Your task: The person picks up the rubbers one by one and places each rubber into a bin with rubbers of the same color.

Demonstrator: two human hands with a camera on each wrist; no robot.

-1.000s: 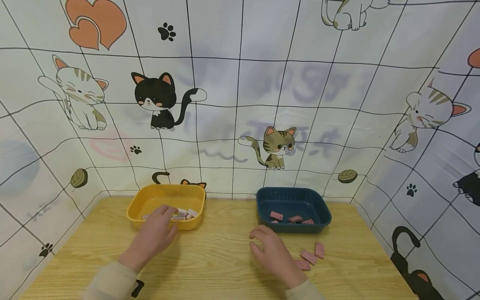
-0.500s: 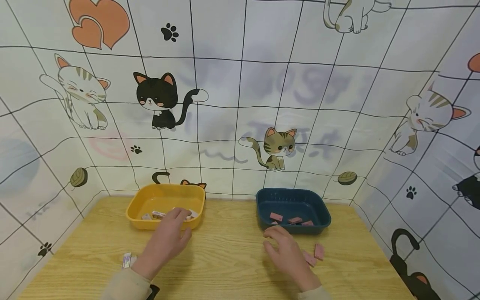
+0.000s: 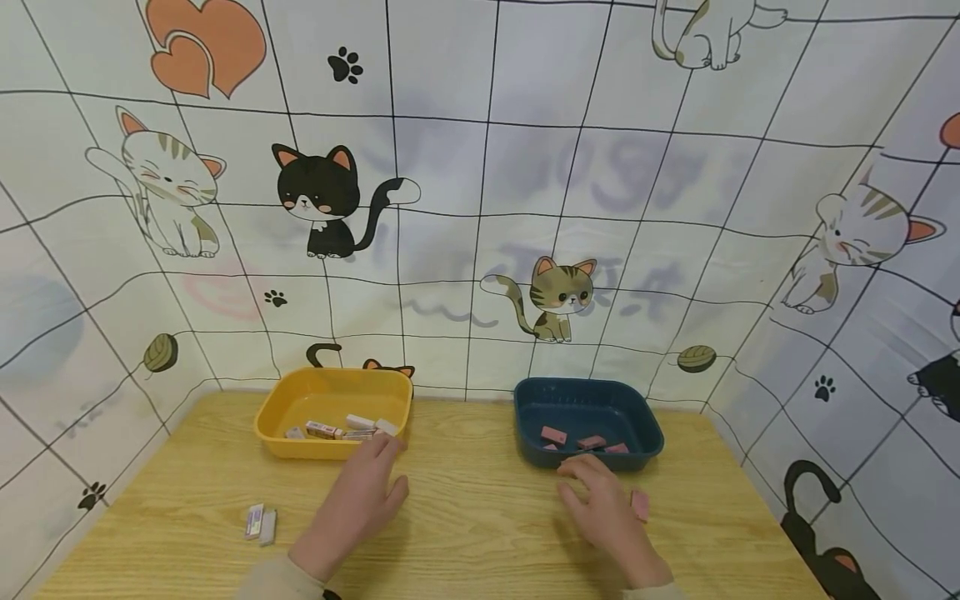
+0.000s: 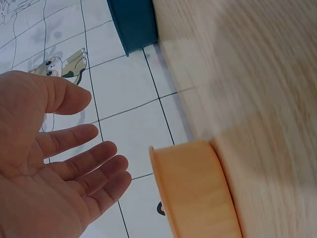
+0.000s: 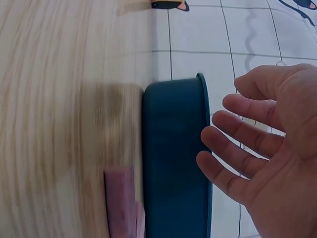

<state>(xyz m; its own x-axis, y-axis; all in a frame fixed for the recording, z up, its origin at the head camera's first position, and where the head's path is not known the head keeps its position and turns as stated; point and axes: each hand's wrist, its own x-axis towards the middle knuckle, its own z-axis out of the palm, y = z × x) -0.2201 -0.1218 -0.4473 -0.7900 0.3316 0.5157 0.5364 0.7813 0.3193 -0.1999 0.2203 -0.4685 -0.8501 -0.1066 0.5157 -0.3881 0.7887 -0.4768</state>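
My left hand [image 3: 362,490] hovers at the front right corner of the yellow basket [image 3: 300,448], fingers relaxed and holding nothing. Several white erasers [image 3: 324,430] lie in that basket. In the left wrist view the palm of the left hand [image 4: 54,163] is bare beside the basket's orange-looking wall [image 4: 195,191]. My right hand [image 3: 609,510] is over the table in front of the dark blue basket [image 3: 540,457], its fingertips near the front rim. The right wrist view shows loosely bent, bare fingers [image 5: 230,148]. Several pink erasers [image 3: 553,435] lie inside the blue basket.
Two whitish erasers [image 3: 255,522] lie on the wooden table [image 3: 465,517] at left. A pink eraser [image 3: 640,505] is just right of my right hand, which covers part of the table there. Behind the baskets rises a white cat-print cloth [image 3: 442,250].
Both hands have moved to the right, neither carrying anything. The two whitish erasers at left have come out from behind the left arm, while the right hand now covers some pink erasers.
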